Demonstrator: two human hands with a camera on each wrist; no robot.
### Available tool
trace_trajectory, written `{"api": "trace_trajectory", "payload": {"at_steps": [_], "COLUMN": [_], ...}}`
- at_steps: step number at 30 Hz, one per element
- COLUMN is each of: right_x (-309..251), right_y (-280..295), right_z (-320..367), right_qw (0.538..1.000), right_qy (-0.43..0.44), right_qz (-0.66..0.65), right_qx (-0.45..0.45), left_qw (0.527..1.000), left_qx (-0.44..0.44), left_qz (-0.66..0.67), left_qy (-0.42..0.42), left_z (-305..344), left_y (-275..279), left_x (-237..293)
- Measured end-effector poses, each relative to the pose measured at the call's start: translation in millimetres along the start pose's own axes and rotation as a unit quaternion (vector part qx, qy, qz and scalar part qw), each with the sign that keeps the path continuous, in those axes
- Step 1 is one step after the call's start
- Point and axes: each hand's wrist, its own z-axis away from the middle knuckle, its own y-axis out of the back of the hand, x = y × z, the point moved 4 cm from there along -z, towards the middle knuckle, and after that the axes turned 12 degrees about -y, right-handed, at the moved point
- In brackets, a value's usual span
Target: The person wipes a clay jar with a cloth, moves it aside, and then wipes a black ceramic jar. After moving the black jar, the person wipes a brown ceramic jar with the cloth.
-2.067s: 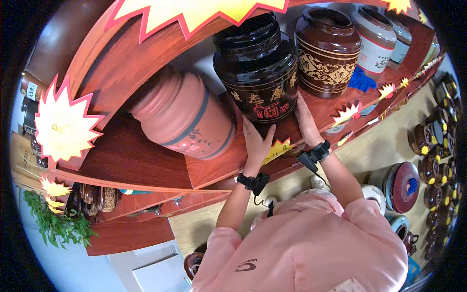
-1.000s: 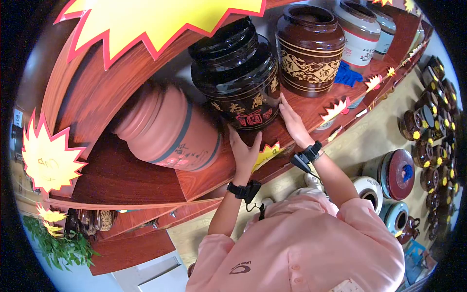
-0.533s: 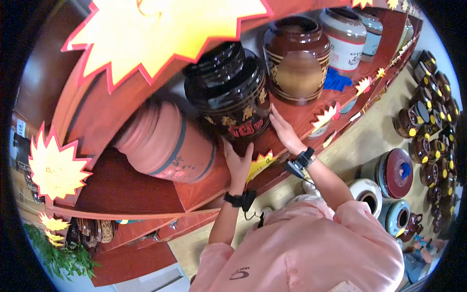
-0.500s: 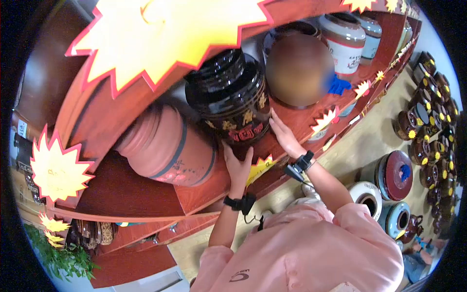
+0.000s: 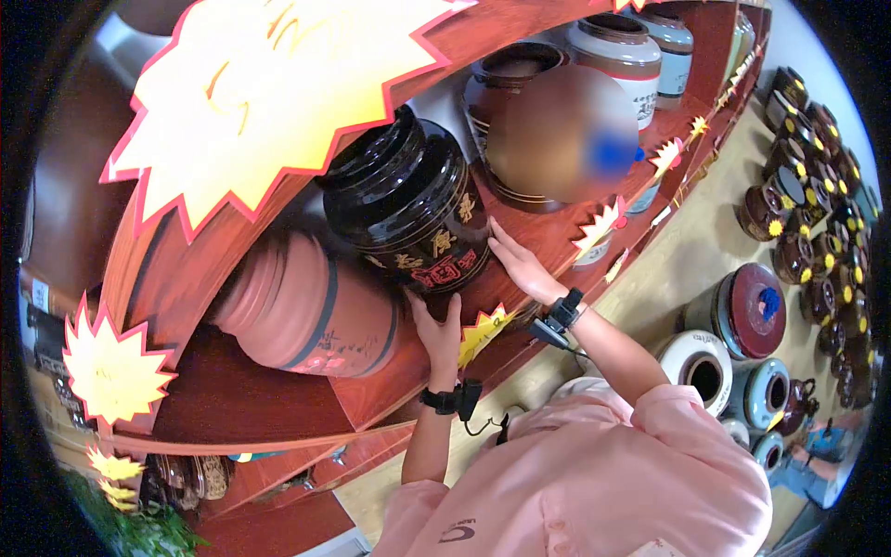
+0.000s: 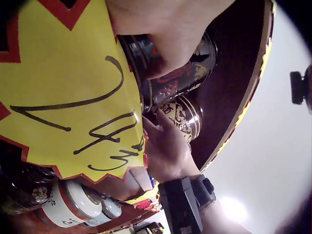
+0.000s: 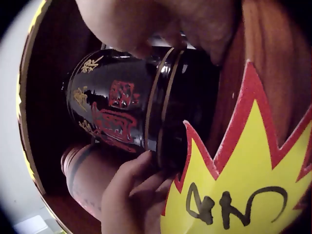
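Observation:
A large glossy black jar (image 5: 408, 209) with gold and red lettering stands on a reddish wooden shelf (image 5: 371, 401). My left hand (image 5: 436, 330) is at the jar's lower left, thumb spread from the fingers. Against its lower right side, my right hand (image 5: 524, 265) lies with fingers extended. In the right wrist view, the left hand's fingertips (image 7: 146, 158) touch the black jar (image 7: 131, 97) near its base, and the right hand (image 7: 156, 24) overlaps the other side. The left wrist view shows my left hand (image 6: 165, 34) in front of the jar.
A pink jar (image 5: 306, 311) leans close on the left. A brown jar (image 5: 478, 97), partly behind a blurred patch, stands right. Starburst price tags (image 5: 269, 102) hang along the shelf edges, one yellow tag (image 5: 481, 334) between my wrists. Several jars (image 5: 710, 371) stand on the floor.
The head view has shifted, so the shelf and jars appear lower and further left. Both hands stay at the black jar's base. The jar's lettering sits slightly further left on its visible face.

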Motion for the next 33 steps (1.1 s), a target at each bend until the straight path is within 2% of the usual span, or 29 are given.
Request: {"api": "trace_trajectory", "payload": {"at_steps": [7, 10, 15, 19, 22, 25, 28, 33], "right_x": [-5.9, -4.1, -3.9, -0.2, -2.0, -3.3, 2.8, -0.2], "right_y": [0.1, -0.8, -2.4, -1.3, -0.2, 0.6, -1.1, -2.5], "right_z": [4.0, 4.5, 4.5, 3.3, 4.6, 5.5, 2.5, 3.3], "right_qw": [0.999, 0.999, 0.999, 0.999, 0.997, 0.998, 0.998, 0.999], "right_qy": [0.038, 0.006, 0.022, 0.004, 0.044, 0.034, 0.052, 0.016], "right_qz": [0.024, 0.034, 0.034, 0.042, 0.044, 0.037, 0.03, -0.033], "right_qx": [0.027, 0.025, 0.035, 0.031, 0.052, 0.042, 0.03, -0.011], "left_qw": [0.999, 1.0, 1.0, 0.998, 0.993, 0.986, 0.991, 0.993], "left_qx": [0.008, 0.005, 0.002, -0.001, -0.006, -0.032, 0.001, 0.035], "left_qz": [0.034, 0.008, 0.001, -0.064, -0.119, -0.161, -0.135, -0.111], "left_qy": [0.021, 0.017, 0.019, -0.024, -0.006, 0.014, -0.015, 0.0], "left_z": [0.9, 1.9, 2.5, 4.7, 7.6, 7.3, 10.1, 8.1], "left_y": [-0.1, -0.1, -1.0, -1.9, -1.9, -1.1, -2.8, -3.2], "left_x": [7.3, -0.9, -1.3, -1.5, 5.9, 16.2, 2.2, 12.0]}}
